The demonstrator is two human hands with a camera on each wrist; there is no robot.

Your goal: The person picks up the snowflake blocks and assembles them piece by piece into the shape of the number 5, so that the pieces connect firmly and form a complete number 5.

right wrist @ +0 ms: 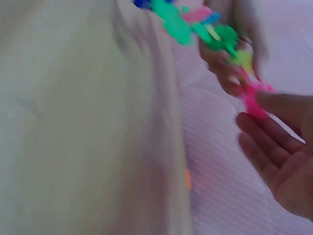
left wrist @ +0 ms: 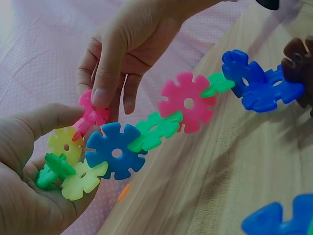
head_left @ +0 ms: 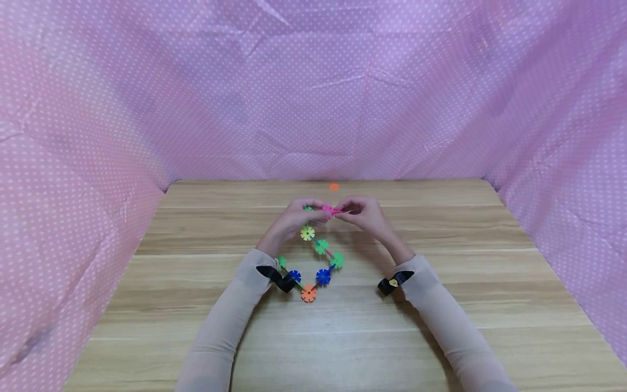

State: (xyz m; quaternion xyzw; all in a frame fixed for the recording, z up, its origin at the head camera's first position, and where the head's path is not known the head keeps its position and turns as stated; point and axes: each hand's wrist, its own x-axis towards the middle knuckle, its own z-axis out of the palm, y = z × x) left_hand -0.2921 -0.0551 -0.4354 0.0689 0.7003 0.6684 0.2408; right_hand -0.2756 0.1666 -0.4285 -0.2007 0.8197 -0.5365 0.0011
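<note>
A chain of notched plastic flower discs, slotted into one another, hangs between my hands and the wooden table. My left hand [head_left: 293,220] grips the chain near its upper end, with yellow [left wrist: 74,155] and green discs [left wrist: 46,177] against the palm. Thumb and fingers of my right hand [head_left: 364,214] pinch a pink disc [left wrist: 88,107] at that end, close to the left thumb. From there the chain runs through a blue disc [left wrist: 108,159] and another pink disc [left wrist: 171,95]. An orange disc [head_left: 308,294] lies at the chain's nearest bend.
A loose orange disc [head_left: 334,187] lies near the far edge of the wooden table [head_left: 416,337]. Pink dotted cloth [head_left: 313,98] hangs behind the table and along both sides. Each wrist wears a black strap with a camera.
</note>
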